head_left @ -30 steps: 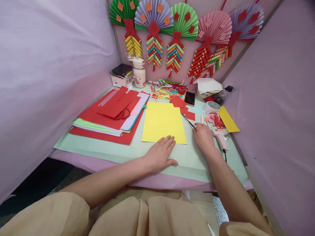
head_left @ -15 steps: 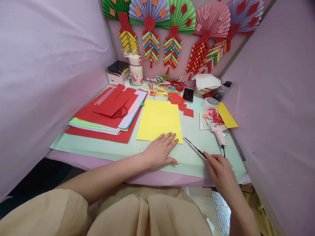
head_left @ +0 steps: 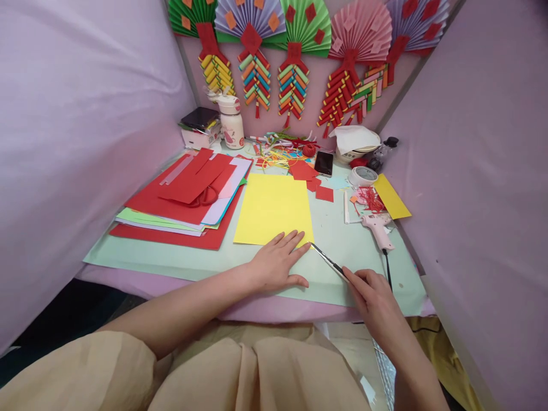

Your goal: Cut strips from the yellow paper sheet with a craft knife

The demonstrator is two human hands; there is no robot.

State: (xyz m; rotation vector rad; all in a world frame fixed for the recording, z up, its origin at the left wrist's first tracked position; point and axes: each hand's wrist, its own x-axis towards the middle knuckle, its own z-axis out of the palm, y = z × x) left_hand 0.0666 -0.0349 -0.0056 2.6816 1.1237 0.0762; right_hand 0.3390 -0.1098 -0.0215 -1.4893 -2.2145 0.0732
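Pleated paper fans (head_left: 362, 34), five in a row, hang with paper firecrackers (head_left: 293, 85) on the wall behind the pale green table (head_left: 329, 228). They look finished; the yellow sheet (head_left: 274, 205) lying flat on the table seems hardly started, since no cut or fold shows in it. The left grip (head_left: 278, 265) rests palm down across its near edge, fingers spread, grasping nothing. The right grip (head_left: 370, 294) is closed on the dark handle of a craft knife (head_left: 329, 262), to the right of the sheet and apart from it. The blade points at the sheet's near right corner (whether its tip touches the paper, one cannot tell).
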